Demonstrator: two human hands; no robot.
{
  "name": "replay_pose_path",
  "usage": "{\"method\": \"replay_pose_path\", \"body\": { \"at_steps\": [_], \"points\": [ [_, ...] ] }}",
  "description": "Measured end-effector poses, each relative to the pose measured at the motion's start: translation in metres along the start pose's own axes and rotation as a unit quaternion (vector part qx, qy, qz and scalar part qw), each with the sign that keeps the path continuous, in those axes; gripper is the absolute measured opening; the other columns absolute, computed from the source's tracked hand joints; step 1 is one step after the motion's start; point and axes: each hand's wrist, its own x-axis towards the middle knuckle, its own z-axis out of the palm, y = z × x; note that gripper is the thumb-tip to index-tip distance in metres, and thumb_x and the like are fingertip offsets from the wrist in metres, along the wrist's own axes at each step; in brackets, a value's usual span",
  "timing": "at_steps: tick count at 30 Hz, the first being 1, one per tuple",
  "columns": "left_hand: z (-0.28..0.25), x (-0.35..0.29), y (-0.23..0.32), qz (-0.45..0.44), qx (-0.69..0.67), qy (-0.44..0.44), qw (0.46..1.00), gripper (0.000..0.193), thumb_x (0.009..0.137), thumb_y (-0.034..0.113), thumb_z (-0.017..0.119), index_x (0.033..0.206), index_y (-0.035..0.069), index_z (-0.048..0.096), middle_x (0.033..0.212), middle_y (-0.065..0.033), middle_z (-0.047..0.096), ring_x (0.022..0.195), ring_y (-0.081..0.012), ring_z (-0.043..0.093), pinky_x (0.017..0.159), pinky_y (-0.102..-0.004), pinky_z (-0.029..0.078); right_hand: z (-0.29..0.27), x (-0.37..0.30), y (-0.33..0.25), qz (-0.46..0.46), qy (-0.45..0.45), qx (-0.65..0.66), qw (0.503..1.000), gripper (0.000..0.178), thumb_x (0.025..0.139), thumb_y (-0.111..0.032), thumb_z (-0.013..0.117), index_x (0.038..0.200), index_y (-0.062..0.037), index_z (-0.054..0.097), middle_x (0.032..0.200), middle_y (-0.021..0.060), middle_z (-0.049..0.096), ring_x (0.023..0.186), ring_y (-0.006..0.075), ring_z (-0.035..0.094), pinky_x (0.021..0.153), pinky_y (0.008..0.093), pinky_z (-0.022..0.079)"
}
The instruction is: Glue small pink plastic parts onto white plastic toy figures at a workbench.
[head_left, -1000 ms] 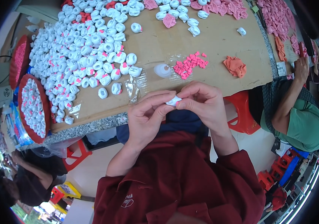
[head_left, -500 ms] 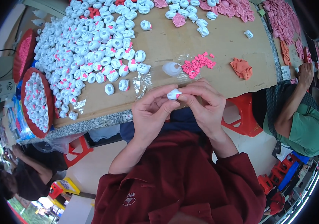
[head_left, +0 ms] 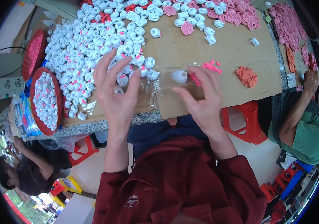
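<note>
1. Left hand [head_left: 116, 103]: its grip is spread, thumb and fingers well apart, over the front of the worktop [head_left: 144, 118]. One white piece shows in the gap between thumb and fingers; whether the hand touches it, I cannot tell.

2. Right hand [head_left: 206, 103]: its grip is spread too, thumb apart from the fingers, with nothing seen between them. The fingers are beside a small pale bottle [head_left: 178, 77] and partly cover a small heap of pink bits [head_left: 212, 67].

3. Done, as far as it shows: a good number of white pieces [head_left: 152, 75] in the big pile on the left bear a pink bit, chiefly along the pile's near side. A red bowl [head_left: 59, 106] left of the pile also holds white pieces, some showing pink.

4. Left, by my judgement: plenty. Many pieces deeper in the pile show no pink, though it could be on a hidden side. The white pieces near the far edge and a lone white piece [head_left: 254, 42] at the right show none either.

5. Loose supply: the small heap lies beyond the right hand, and another red bowl [head_left: 25, 67] at the far left is filled with pink bits.
</note>
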Motion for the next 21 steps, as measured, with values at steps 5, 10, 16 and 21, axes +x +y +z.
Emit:
{"method": "replay_pose_path", "body": {
  "at_steps": [5, 10, 16, 21],
  "points": [
    [0.051, 0.046, 0.006, 0.071, 0.004, -0.138, 0.988, 0.02, 0.073, 0.005, 0.063, 0.093, 0.004, 0.062, 0.094, -0.0086, 0.061, 0.086, -0.0222, 0.057, 0.079, -0.0303, 0.043, -0.004, 0.003, 0.008, -0.061, -0.048, -0.022, 0.997, 0.037, 0.064, 0.0, 0.069, 0.098, -0.0014, 0.055, 0.1, 0.0112, 0.055, 0.087, 0.0212, 0.052, 0.081, 0.0307, 0.041],
    [0.127, 0.063, 0.022, 0.208, -0.03, -0.258, 0.943, 0.022, 0.071, 0.006, 0.062, 0.093, 0.004, 0.062, 0.09, -0.0097, 0.058, 0.085, -0.0255, 0.055, 0.076, -0.0332, 0.044, -0.032, -0.006, 0.009, 0.016, 0.032, 0.148, 0.988, 0.032, 0.074, 0.007, 0.056, 0.104, 0.0026, 0.044, 0.104, 0.0152, 0.055, 0.098, 0.0198, 0.052, 0.088, 0.0312, 0.038],
    [0.123, 0.053, 0.027, 0.212, -0.046, -0.26, 0.941, 0.018, 0.075, 0.001, 0.058, 0.093, 0.002, 0.058, 0.091, -0.0086, 0.056, 0.083, -0.0222, 0.056, 0.071, -0.0311, 0.046, -0.064, -0.018, 0.023, 0.045, 0.047, 0.191, 0.979, 0.03, 0.081, 0.0, 0.052, 0.108, 0.0021, 0.04, 0.099, 0.0146, 0.056, 0.088, 0.0163, 0.054, 0.079, 0.0277, 0.042],
    [0.05, 0.009, 0.041, -0.273, -0.452, -0.258, 0.809, 0.024, 0.083, 0.002, 0.053, 0.106, 0.0, 0.052, 0.095, -0.0099, 0.057, 0.081, -0.0172, 0.058, 0.069, -0.0261, 0.048, -0.067, -0.027, 0.014, 0.097, 0.006, 0.225, 0.969, 0.039, 0.081, -0.011, 0.058, 0.113, 0.0019, 0.04, 0.095, 0.0114, 0.056, 0.082, 0.0139, 0.055, 0.074, 0.0249, 0.043]
  ]
}}
